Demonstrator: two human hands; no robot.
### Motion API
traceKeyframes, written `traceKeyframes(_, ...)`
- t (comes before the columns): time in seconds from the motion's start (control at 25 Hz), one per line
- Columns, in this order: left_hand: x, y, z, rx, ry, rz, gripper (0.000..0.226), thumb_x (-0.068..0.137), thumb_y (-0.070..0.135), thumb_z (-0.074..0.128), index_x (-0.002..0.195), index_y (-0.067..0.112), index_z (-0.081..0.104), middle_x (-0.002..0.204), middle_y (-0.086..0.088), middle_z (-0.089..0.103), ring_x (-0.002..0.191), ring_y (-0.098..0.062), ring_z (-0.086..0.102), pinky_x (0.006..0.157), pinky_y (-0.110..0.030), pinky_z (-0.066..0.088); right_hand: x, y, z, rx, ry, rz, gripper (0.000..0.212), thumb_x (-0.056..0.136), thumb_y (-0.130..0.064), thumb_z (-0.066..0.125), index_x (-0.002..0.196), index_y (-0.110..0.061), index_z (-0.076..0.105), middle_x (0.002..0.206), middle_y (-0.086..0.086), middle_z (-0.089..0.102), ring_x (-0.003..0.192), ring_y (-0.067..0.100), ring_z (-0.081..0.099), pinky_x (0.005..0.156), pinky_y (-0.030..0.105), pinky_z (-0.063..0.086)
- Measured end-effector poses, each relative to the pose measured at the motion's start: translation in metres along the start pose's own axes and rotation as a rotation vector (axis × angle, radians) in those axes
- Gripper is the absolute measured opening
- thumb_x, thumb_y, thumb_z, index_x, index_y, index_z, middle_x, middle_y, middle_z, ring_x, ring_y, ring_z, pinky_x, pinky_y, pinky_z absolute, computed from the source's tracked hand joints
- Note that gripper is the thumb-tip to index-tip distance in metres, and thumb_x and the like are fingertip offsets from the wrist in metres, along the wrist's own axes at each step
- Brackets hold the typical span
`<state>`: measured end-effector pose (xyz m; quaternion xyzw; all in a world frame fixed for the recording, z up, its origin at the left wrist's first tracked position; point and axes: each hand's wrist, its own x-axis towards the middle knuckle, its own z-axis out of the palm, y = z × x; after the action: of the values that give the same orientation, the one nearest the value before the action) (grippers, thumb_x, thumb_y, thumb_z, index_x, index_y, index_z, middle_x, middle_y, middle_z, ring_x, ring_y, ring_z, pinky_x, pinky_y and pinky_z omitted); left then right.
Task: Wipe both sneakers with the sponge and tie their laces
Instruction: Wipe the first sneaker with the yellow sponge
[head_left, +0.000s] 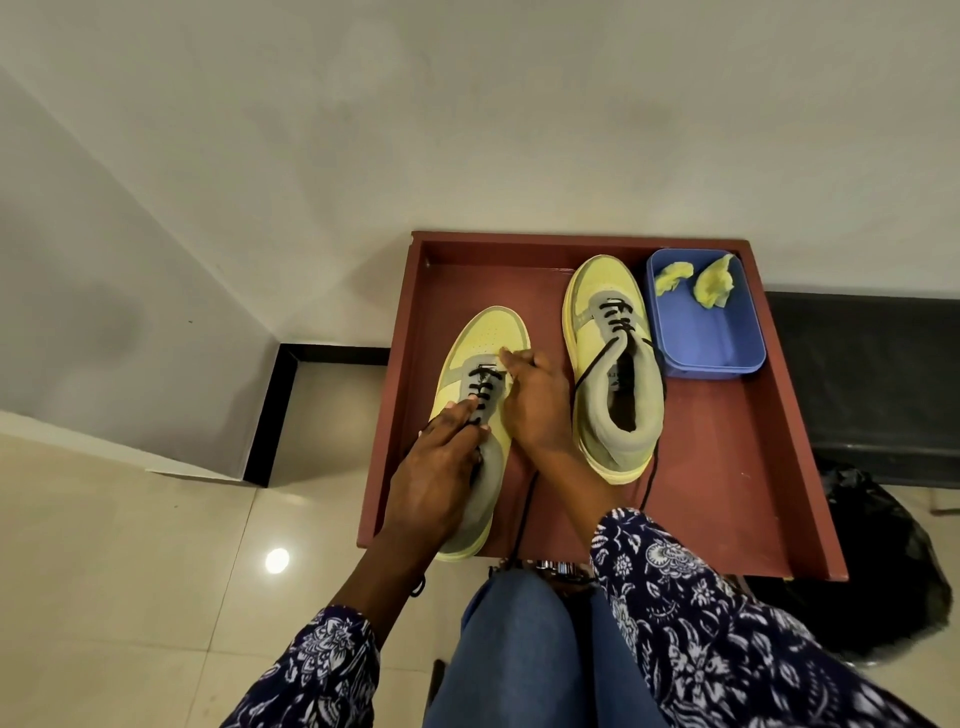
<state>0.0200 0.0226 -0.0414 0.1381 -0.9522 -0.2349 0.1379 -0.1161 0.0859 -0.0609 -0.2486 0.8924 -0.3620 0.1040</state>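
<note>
Gripping the left sneaker (475, 415): both hands, left hand (436, 467) and right hand (535, 400).

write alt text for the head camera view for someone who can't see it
A person's left hand and right hand work the black laces of the left yellow-and-grey sneaker on a red-brown tray. The second sneaker stands beside a blue plastic tub holding yellow sponge pieces.

A shallow reddish-brown wooden tray (737, 467) with raised edges carries two yellow-and-grey sneakers with black laces, one left (480, 332), one right (608, 312), and a blue rectangular plastic tub (711, 332) in its far right corner, just beside the right sneaker.
</note>
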Motion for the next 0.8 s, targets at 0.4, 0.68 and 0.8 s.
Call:
traceKeyframes(0.4,0.000,0.000,0.001,-0.028,0.016,-0.019,0.039,0.084,0.023,0.037,0.100,0.005,0.068,0.125,-0.017,0.059,0.115,-0.035,0.056,0.083,-0.044,0.052,-0.046,0.013,0.007,0.088,0.064,0.077,0.038,0.079,0.014,0.050,0.112,0.003,0.064,0.105,0.021,0.063,0.099,0.032,0.060,0.081,0.005,0.029)
traceKeyframes(0.68,0.002,0.000,0.000,-0.017,0.027,0.009,0.037,0.083,0.021,0.039,0.098,0.004,0.069,0.123,-0.018,0.060,0.112,-0.036,0.058,0.084,-0.043,0.051,-0.020,0.006,0.001,0.124,0.042,0.298,0.036,0.088,0.003,0.044,0.120,-0.003,0.060,0.122,0.016,0.061,0.112,0.031,0.056,0.095,0.021,0.036)
traceKeyframes(0.8,0.002,0.000,0.000,-0.005,0.030,0.017,0.036,0.084,0.020,0.039,0.098,0.004,0.069,0.123,-0.017,0.061,0.111,-0.036,0.059,0.081,-0.042,0.052,0.002,-0.001,-0.006,0.096,0.016,0.348,0.035,0.087,0.001,0.047,0.118,-0.003,0.062,0.117,0.020,0.064,0.108,0.035,0.058,0.090,0.031,0.044)
